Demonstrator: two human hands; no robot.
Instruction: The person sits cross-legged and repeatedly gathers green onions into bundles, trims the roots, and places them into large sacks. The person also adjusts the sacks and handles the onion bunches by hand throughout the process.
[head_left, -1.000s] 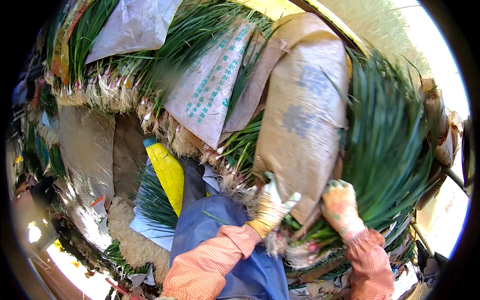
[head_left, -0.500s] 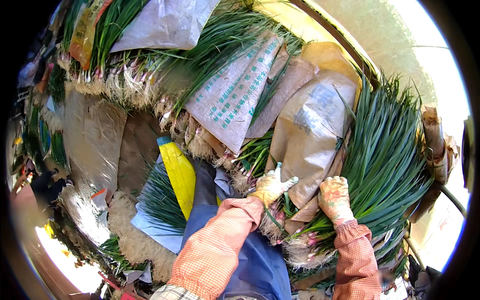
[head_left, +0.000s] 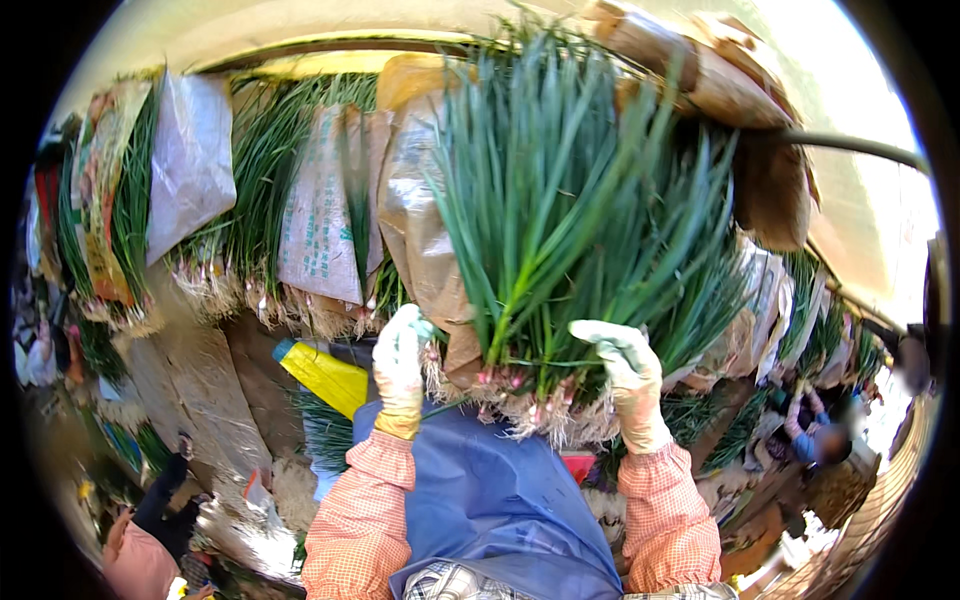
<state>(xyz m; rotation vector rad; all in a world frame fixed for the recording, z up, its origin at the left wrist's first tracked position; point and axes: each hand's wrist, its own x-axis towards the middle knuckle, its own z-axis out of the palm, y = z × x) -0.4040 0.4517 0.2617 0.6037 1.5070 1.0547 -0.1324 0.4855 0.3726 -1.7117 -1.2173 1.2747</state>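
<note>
A thick bunch of spring onions [head_left: 560, 230] stands before me, green leaves fanned upward. Its pinkish bulbs and pale roots [head_left: 540, 410] hang above my lap. My left hand [head_left: 400, 360], in a dirty pale glove, is at the bunch's left side, beside a brown plastic sack [head_left: 415, 210]. Its fingers point up and look loosely stretched. My right hand [head_left: 632, 385], gloved likewise, is at the right lower side of the leaves. One finger reaches left, apart from the others, and I see nothing gripped in it. A blue apron [head_left: 500, 500] covers my lap.
More spring onions [head_left: 260, 170] stand in a row at left, parted by a printed sack [head_left: 325, 210] and a white sack [head_left: 190, 160]. A yellow sleeve-like piece [head_left: 325, 378] lies by my left arm. Other people [head_left: 150, 555] are at lower left and far right [head_left: 820, 440].
My view has turned rightward to face the onion bunch. My right hand has loosened from its closed hold by the leaves. My left hand has come to the bunch's left side.
</note>
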